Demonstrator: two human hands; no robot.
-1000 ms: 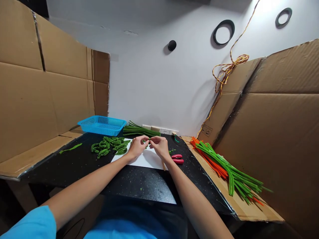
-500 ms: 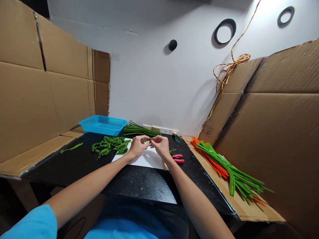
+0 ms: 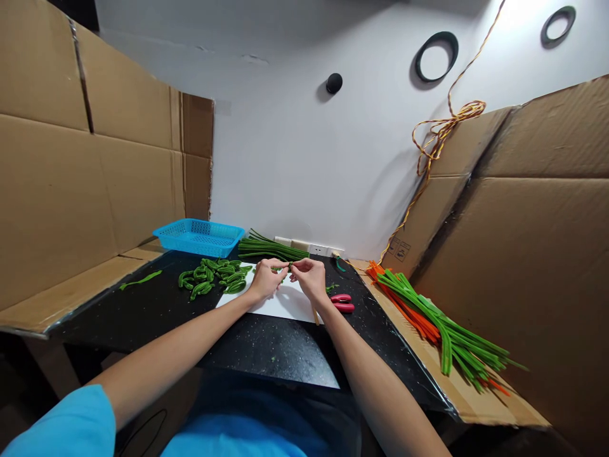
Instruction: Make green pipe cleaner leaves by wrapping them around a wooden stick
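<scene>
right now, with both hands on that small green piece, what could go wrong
The small green piece might slip, since only the fingers pinch it. The right hand could bump the red handles lying close by. Shifting the white sheet might disturb the green loops on its left edge.

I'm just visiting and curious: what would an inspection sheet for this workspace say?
Surface: black speckled table; white sheet on it, beneath the hands.
Job's things: small green piece at the fingertips; pile of green loops by the sheet's left edge; dark green stems behind.
Clutter: red-handled tool at right; loose green strip at far left.
Hands: left hand and right hand together, apparently pinching the piece.
Cables: twisted yellow-orange cable, looped at right.
Surroundings: cardboard panels both sides; blue basket at back left; pale wall.
</scene>
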